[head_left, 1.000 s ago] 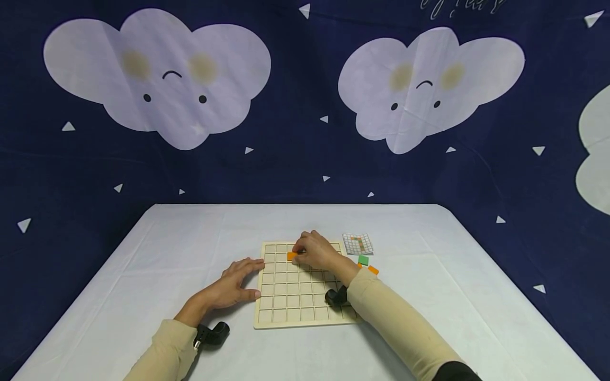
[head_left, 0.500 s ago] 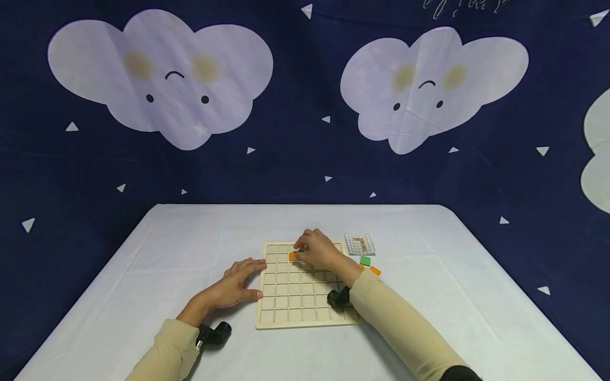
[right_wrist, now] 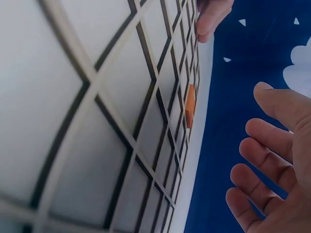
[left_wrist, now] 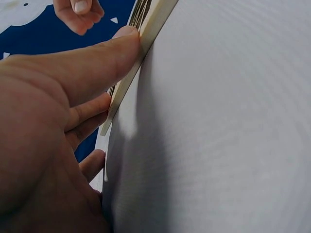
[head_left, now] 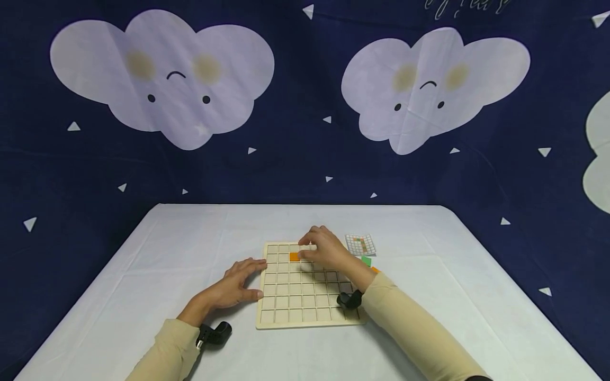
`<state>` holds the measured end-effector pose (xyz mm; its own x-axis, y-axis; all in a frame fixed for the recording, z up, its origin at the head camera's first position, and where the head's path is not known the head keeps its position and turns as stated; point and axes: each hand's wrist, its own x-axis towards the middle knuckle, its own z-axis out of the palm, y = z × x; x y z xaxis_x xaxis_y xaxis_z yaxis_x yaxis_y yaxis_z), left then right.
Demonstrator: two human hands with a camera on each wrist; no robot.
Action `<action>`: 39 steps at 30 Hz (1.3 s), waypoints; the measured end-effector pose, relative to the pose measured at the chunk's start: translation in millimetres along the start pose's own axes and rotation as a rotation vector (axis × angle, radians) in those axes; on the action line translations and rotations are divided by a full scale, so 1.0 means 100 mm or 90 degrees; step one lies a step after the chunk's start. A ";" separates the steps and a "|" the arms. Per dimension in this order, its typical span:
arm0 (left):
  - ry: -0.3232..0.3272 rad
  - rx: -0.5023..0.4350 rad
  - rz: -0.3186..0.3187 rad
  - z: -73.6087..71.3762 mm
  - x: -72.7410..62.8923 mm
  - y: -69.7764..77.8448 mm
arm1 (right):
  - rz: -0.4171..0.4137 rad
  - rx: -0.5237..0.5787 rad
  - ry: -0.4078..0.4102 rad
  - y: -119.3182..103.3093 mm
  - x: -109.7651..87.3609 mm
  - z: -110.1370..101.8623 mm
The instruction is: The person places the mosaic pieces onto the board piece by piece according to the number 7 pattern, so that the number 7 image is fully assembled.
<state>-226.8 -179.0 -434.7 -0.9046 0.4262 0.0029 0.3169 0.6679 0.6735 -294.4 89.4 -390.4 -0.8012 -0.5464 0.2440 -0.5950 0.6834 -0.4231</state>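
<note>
A pale wooden grid board lies on the table. One orange tile sits in a cell of its second row from the far edge; the right wrist view also shows this orange tile. My left hand rests at the board's left side, fingers spread. In the left wrist view its thumb touches the board's edge. My right hand hovers over the board just right of the tile. Its fingers are loosely bent and hold nothing, as the right wrist view shows the hand apart from the board.
A small card printed with a coloured grid pattern lies beyond the board's right side. Nearer to me are a green tile and an orange piece, partly hidden by my right arm. White cloth covers the table.
My right hand has let go of the orange tile and drawn back to the right, leaving the tile in its cell. The left hand stays at the board's edge.
</note>
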 end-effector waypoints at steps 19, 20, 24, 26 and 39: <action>-0.001 0.004 -0.004 0.02 0.00 0.00 | 0.034 0.029 0.040 0.06 -0.34 -0.28; -0.001 0.005 -0.004 0.02 0.00 0.00 | 0.043 0.029 0.040 0.08 -0.36 -0.29; 0.001 0.004 -0.002 0.01 0.00 0.01 | 0.063 0.035 0.050 0.13 -0.44 -0.34; 0.003 0.003 -0.001 0.01 0.00 0.01 | 0.064 0.041 0.057 0.15 -0.48 -0.37; -0.001 0.010 0.000 0.00 0.01 -0.01 | 0.086 0.037 0.081 0.27 -0.79 -0.52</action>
<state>-228.4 -179.1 -435.6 -0.9045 0.4264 0.0020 0.3210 0.6777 0.6616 -250.7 176.7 -375.7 -0.8776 -0.3833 0.2880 -0.4793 0.7159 -0.5077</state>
